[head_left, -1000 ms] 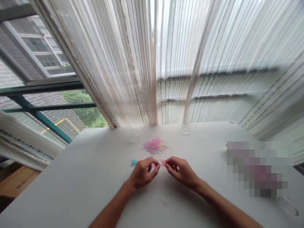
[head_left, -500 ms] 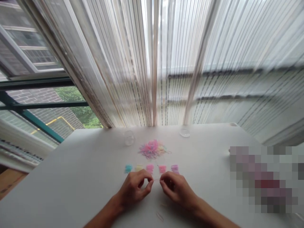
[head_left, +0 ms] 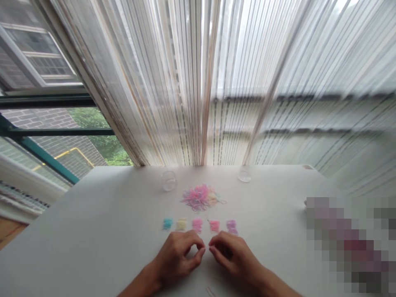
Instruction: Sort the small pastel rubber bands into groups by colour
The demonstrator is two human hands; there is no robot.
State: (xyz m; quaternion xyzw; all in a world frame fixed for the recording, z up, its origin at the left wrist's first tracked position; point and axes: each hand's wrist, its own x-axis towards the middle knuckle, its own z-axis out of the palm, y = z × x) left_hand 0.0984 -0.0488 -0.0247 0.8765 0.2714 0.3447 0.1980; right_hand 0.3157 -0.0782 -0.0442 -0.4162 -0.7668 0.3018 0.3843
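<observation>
My left hand point(head_left: 181, 255) and my right hand point(head_left: 236, 255) face each other low over the white table, each in a thumb-and-finger pinch. Their fingertips are a small gap apart. A thin pink rubber band is pinched at the tips, mostly hidden by the fingers. Just beyond the hands runs a row of small coloured heaps: teal point(head_left: 167, 223), yellow point(head_left: 181, 224), pink point(head_left: 197, 225), coral point(head_left: 214, 225) and purple point(head_left: 231, 226). Behind the row lies a mixed pile of rubber bands point(head_left: 200, 197). One loose pale pink band point(head_left: 210, 291) rests near the bottom edge.
At the table's far side stand a clear round container point(head_left: 169, 181) and a shallow clear dish or lid point(head_left: 244, 176). A blurred-out pinkish object point(head_left: 349, 243) lies on the right. Striped curtains point(head_left: 185, 82) hang behind the table point(head_left: 108, 231), beside an open window at left.
The view has shifted slightly, so the table items sit a little lower and rightward. My hands have come closer together, and the pink strand that spanned between them barely shows.
</observation>
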